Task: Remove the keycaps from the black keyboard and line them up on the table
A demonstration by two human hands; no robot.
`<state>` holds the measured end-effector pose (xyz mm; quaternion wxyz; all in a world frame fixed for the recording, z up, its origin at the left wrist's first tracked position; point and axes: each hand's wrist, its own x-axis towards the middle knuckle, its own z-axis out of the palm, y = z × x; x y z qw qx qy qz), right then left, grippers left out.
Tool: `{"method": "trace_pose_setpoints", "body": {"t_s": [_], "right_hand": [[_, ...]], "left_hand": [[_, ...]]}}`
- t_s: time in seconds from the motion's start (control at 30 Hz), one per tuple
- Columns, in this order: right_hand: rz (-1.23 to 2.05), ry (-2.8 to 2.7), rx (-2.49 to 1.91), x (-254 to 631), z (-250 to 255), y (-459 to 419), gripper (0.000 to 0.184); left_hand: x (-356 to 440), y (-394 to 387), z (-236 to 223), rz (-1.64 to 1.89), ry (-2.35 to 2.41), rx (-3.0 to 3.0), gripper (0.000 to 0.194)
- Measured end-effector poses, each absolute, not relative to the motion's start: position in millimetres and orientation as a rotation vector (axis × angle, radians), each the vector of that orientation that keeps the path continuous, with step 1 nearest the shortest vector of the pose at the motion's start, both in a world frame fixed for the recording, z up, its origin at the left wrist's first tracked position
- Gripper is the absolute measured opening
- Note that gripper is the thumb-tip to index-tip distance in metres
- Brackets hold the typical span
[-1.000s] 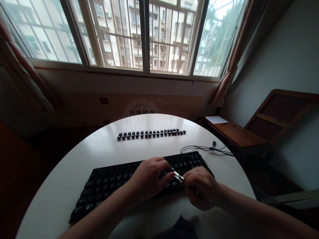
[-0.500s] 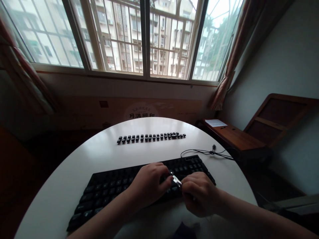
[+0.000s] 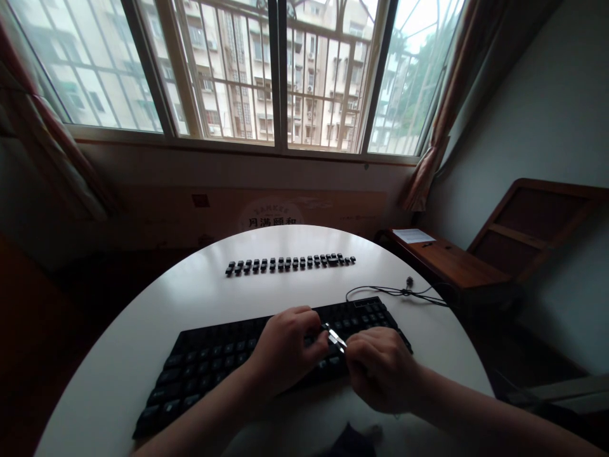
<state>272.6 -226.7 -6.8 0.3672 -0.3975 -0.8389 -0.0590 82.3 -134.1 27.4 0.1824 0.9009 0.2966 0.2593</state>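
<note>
At the keyboard (image 3: 223, 348), curled left hand (image 3: 291, 346), right fist (image 3: 380, 365).

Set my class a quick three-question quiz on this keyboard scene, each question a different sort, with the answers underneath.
1. True or false: a shiny metal tool shows between the left hand and the right hand.

2. Multiple choice: what is lined up in two rows on the table, beyond the keyboard?
A) Coins
B) Small black keycaps
C) Pens

3. Fill in the blank: the black cable lies toward the person's ____ side of the table.

Key: 1. True. 2. B. 3. Right.
</note>
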Motion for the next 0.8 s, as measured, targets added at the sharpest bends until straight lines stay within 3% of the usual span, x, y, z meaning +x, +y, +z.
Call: {"method": "trace_pose_setpoints", "body": {"t_s": [0.33,0.63,0.8], "right_hand": [[-0.270,-2.052,-1.019,284.2,6.5,-225.0,0.006],[-0.400,-2.125,-0.911,278.0,5.7,-224.6,0.024],[-0.453,-2.141,-0.944,276.9,0.1,-224.3,0.013]], "left_hand": [[77.3,-130.0,30.8,0.790,0.740,2.482,0.015],[79.8,-141.4,30.2,0.705,0.500,2.456,0.008],[80.5,-143.6,27.6,0.667,0.437,2.437,0.007]]}}
